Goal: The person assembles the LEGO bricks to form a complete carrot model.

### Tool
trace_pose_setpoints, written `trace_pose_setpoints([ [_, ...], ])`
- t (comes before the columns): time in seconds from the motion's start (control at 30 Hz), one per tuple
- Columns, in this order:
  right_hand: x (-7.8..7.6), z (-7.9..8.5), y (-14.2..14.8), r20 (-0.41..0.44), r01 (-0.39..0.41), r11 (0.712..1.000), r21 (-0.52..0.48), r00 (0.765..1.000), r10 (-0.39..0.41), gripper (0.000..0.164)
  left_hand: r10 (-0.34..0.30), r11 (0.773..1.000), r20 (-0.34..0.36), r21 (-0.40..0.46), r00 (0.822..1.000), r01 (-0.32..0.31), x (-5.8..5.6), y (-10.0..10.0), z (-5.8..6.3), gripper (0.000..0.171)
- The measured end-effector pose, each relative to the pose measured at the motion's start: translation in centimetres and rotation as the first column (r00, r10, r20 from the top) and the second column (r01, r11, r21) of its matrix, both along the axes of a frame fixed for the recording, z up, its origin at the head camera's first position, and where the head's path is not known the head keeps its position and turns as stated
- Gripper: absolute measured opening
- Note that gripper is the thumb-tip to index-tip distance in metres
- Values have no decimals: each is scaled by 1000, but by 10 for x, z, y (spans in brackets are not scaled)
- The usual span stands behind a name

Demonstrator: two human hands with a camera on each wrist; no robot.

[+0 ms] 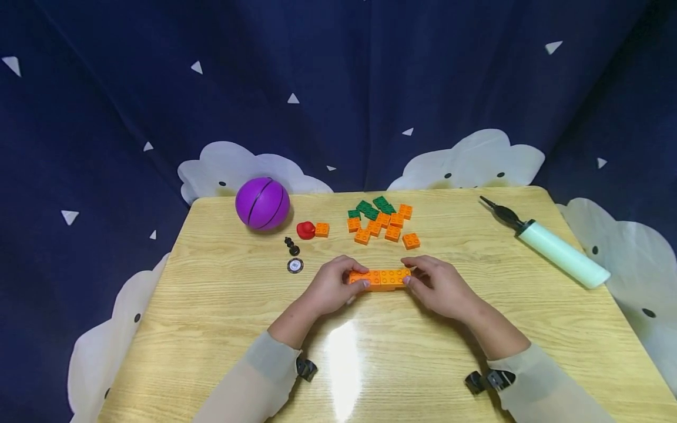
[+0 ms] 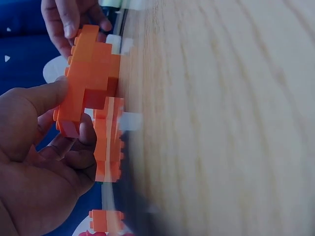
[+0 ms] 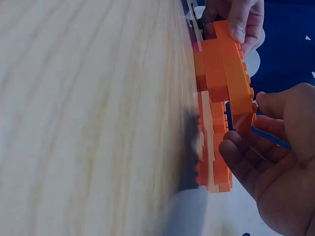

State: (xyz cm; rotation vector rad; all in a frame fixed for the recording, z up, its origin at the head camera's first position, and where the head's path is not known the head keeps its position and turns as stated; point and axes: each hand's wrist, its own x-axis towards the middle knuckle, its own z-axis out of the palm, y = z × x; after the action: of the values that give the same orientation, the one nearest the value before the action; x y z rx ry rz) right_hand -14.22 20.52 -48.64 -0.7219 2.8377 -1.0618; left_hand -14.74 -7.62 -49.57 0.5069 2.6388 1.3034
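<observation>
An orange toy-brick assembly (image 1: 385, 278) is between the two hands near the middle of the table. Studs line its long top row, and the layers beneath step inward to a narrower base, as the left wrist view of the assembly (image 2: 91, 73) shows. My left hand (image 1: 333, 286) pinches its left end, thumb on the near side and fingers behind. At the other end, my right hand (image 1: 441, 288) holds the corner between thumb and fingers; in the right wrist view its thumb touches the studded end of the assembly (image 3: 238, 88).
Behind the hands lie several loose orange bricks (image 1: 392, 233) and green bricks (image 1: 367, 208). Leftward are a purple ball (image 1: 262, 203), a small red hat-shaped piece (image 1: 305, 230) beside an orange brick, a black chess-like piece (image 1: 293, 249) and a poker chip (image 1: 295, 265). A hand pump (image 1: 560, 252) lies right.
</observation>
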Motion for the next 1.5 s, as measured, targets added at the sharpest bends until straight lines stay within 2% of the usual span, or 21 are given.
trace_pose_setpoints([
  [0.4,-20,-2,4,0,63,998,-10,998,-63,41,8,1000,13,-3,1000,-8,2,-1,3,22],
  [0.77,-43,-11,10,-41,140,990,8,989,-139,43,6,1000,14,-5,1000,-6,0,-1,2,21],
  [1.2,-69,-19,15,23,151,986,71,988,-153,53,-8,1000,-1,-5,1000,8,-1,0,0,21],
  [1.5,-80,-21,14,55,157,982,103,985,-163,55,-7,1000,3,-6,1000,7,-1,-1,0,21],
])
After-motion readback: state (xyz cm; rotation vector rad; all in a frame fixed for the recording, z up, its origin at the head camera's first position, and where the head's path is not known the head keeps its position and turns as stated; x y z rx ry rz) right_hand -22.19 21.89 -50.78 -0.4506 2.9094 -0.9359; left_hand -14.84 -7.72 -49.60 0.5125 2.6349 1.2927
